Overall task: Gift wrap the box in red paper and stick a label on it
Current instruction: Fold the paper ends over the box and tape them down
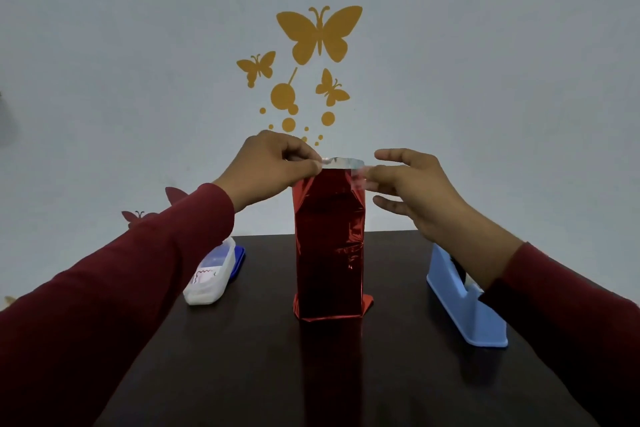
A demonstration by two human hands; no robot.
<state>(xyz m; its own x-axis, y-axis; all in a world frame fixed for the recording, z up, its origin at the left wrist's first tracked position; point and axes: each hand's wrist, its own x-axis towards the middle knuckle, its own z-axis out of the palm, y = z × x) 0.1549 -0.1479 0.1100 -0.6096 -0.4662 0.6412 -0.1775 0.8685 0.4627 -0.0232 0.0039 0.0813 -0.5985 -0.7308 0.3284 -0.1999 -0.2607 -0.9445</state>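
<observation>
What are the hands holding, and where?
A strip of clear tape above the red-wrapped box: left hand, right hand pinch its ends.

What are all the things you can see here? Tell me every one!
Box: one, wrapped in shiny red paper, upright mid-table.
Tape strip: one, clear, stretched over the box top between both hands.
Tub: one, white with a blue lid, left of the box.
Tape dispenser: one, light blue, right of the box.
Table: one, dark brown.
Butterfly stickers: several, yellow and dark red, with dots, on the wall.
Left hand: pinches the strip's left end; red sleeve.
Right hand: holds the strip's right end; red sleeve.
</observation>
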